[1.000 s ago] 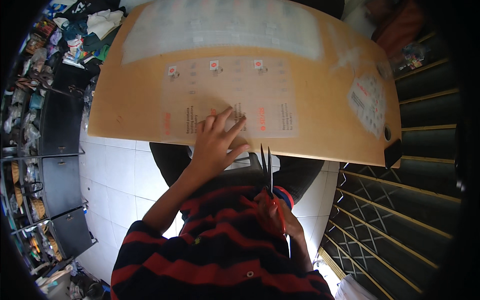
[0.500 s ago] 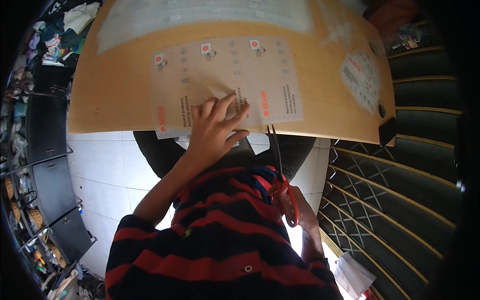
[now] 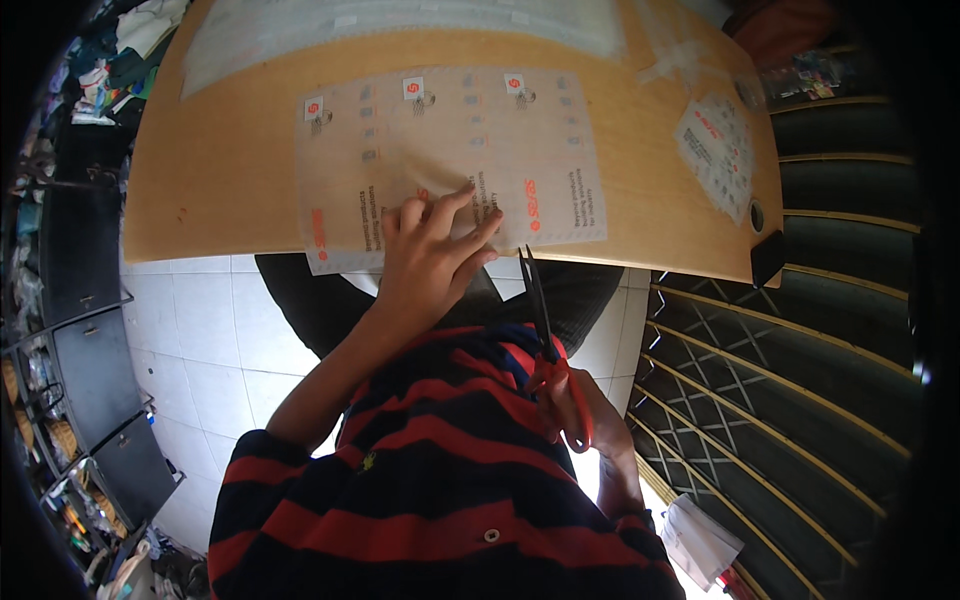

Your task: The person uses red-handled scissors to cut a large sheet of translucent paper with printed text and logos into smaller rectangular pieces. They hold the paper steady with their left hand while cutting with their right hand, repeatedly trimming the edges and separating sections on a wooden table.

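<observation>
A thin translucent printed sheet [image 3: 540,150] with red and dark markings lies along the near edge of a tan table. My left hand [image 3: 430,255] rests on its lower middle, fingers spread, and the sheet puckers slightly just beyond the fingertips. My right hand [image 3: 590,405] grips red-handled scissors [image 3: 540,310] low in front of my striped shirt. Their dark blades point up toward the table, tips slightly apart beside the sheet's near edge. Whether the tips touch the sheet, I cannot tell.
Larger translucent sheeting [image 3: 400,35] covers the far part of the table [image 3: 210,190]. A smaller printed piece [image 3: 717,155] lies at its right, near a round hole. Dark cabinets [image 3: 105,370] and cluttered shelves stand left; a folding metal gate [image 3: 760,390] is at right.
The scissors' tips have shifted slightly left along the near edge of the sheet. My left hand stays in place on the sheet. The whole view has moved a little.
</observation>
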Available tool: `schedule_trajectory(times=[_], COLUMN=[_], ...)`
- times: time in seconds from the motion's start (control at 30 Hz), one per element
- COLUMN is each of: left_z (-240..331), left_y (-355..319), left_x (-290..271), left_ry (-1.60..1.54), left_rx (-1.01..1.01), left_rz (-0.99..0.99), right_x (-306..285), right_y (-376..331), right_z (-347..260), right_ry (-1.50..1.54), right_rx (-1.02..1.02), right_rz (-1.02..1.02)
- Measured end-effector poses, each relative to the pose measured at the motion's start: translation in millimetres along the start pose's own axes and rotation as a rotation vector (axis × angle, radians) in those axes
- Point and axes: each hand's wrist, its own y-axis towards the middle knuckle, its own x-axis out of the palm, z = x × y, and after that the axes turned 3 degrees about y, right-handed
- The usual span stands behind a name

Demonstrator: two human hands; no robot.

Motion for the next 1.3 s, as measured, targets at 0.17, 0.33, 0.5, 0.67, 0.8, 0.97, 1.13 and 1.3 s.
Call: schedule_trajectory(times=[0.17,0.33,0.5,0.67,0.8,0.97,1.13,1.3], left_z=[-1.5,-2.9,-3.4,-3.8,-3.3,-2.3,-1.6,0.0], left_y=[0.6,0.9,0.6,-0.3,-1.0,-1.7,-1.1,-3.4], left_x=[1.0,3.0,2.8,6.9,6.6,7.4,6.6,8.3], left_ry=[0.031,0.037,0.024,0.026,0.032,0.030,-0.001,-0.053], left_rx=[-0.007,-0.002,0.000,0.004,-0.001,-0.008,-0.023,0.025], left_rz=[-0.013,0.008,0.025,0.040,0.050,0.055,0.060,0.086], right_x=[2.0,6.7,9.5,8.8,10.4,9.1,10.2,9.5], right_y=[-1.9,11.0,25.4,34.4,37.2,36.7,39.4,40.4], right_z=[7.5,0.7,-11.9,-15.3,-17.3,-13.6,-9.4,-6.7], right_ry=[0.062,0.057,0.040,-0.037,-0.061,-0.062,-0.048,-0.059], right_rx=[-0.017,-0.057,-0.117,-0.103,-0.106,-0.074,-0.064,-0.051], right_rz=[0.001,0.024,0.008,0.042,0.062,0.056,0.077,0.088])
